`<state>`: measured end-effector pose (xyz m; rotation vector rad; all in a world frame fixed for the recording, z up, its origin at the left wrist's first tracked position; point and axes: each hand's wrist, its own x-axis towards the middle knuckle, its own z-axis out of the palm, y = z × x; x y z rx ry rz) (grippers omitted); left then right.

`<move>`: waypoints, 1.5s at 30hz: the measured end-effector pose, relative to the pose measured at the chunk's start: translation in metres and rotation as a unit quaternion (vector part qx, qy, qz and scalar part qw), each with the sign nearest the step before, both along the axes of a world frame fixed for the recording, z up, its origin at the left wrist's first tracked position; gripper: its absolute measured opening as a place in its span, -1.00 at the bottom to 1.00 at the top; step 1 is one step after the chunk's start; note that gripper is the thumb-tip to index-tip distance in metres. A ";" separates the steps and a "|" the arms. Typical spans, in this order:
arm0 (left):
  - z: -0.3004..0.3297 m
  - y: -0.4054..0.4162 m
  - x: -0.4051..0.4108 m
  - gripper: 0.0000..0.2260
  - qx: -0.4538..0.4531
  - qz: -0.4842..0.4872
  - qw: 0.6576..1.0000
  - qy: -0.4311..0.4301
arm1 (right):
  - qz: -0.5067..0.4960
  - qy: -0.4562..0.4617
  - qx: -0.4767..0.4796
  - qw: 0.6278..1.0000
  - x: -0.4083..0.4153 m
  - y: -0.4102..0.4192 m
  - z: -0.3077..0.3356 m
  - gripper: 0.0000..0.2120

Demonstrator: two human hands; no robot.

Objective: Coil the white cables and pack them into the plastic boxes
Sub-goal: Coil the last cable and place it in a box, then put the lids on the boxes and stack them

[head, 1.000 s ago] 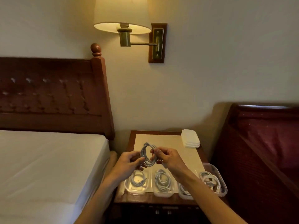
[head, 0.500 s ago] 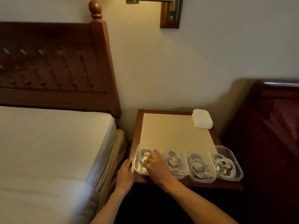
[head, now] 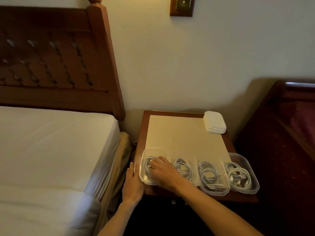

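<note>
In leftmost box [head: 144,169]: coiled cable [head: 148,163] under right hand [head: 163,171] grip.

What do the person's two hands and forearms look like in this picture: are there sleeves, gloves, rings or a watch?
Both the left hand and the right hand are bare, with no gloves. Both forearms are uncovered as far as the picture shows; no sleeve is in view. No watch, bracelet or ring is visible, though the light is dim.
</note>
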<state>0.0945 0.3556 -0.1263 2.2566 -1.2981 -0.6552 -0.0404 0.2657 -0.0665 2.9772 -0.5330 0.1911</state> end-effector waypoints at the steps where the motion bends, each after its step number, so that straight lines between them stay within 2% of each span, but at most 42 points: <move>1: -0.002 -0.002 0.001 -0.41 0.020 -0.008 0.999 -0.036 | 0.014 -0.044 -0.017 0.999 -0.004 0.000 0.003 -0.69; 3: -0.005 -0.007 0.001 -0.35 0.045 -0.028 0.994 -0.094 | 0.029 -0.159 -0.015 0.987 -0.014 -0.004 0.009 -0.80; 5: -0.009 -0.009 -0.001 -0.31 0.053 -0.033 0.991 -0.120 | 0.003 -0.236 -0.003 0.972 -0.032 -0.019 0.017 -0.82; 10: -0.017 -0.008 -0.005 -0.37 0.013 -0.005 0.988 -0.156 | -0.213 -0.300 0.058 0.928 -0.087 -0.103 0.024 -0.80; 13: -0.022 -0.009 -0.006 -0.37 0.003 0.006 0.987 -0.160 | -0.375 -0.280 0.089 0.879 -0.108 -0.159 0.023 -0.76; 16: -0.025 -0.011 -0.006 -0.36 -0.001 0.009 0.985 -0.170 | -0.508 -0.178 0.088 0.838 -0.121 -0.219 0.013 -0.57; 19: -0.026 -0.010 -0.007 -0.35 0.004 0.006 0.985 -0.171 | -0.584 -0.121 0.137 0.791 -0.130 -0.267 -0.001 -0.40; 24: -0.031 -0.008 -0.006 -0.30 0.018 0.002 0.986 -0.163 | -0.646 -0.117 0.223 0.721 -0.135 -0.310 -0.013 -0.15; 29: -0.021 -0.007 -0.007 -0.34 0.008 -0.010 0.990 -0.139 | -0.647 -0.137 0.221 0.717 -0.148 -0.312 -0.014 -0.10; 35: -0.016 -0.004 -0.008 -0.37 0.024 -0.001 0.992 -0.126 | -0.605 -0.185 0.169 0.756 -0.162 -0.290 0.005 -0.18; 37: -0.023 -0.001 -0.006 -0.39 0.022 -0.016 0.989 -0.147 | -0.591 -0.206 0.177 0.759 -0.166 -0.277 0.016 -0.21; 41: -0.016 0.000 -0.010 -0.45 0.021 0.005 0.992 -0.127 | -0.554 -0.242 0.218 0.766 -0.157 -0.235 0.025 -0.34; 45: -0.009 0.000 -0.016 -0.47 0.011 0.014 0.993 -0.115 | -0.452 -0.261 0.264 0.811 -0.134 -0.177 0.027 -0.39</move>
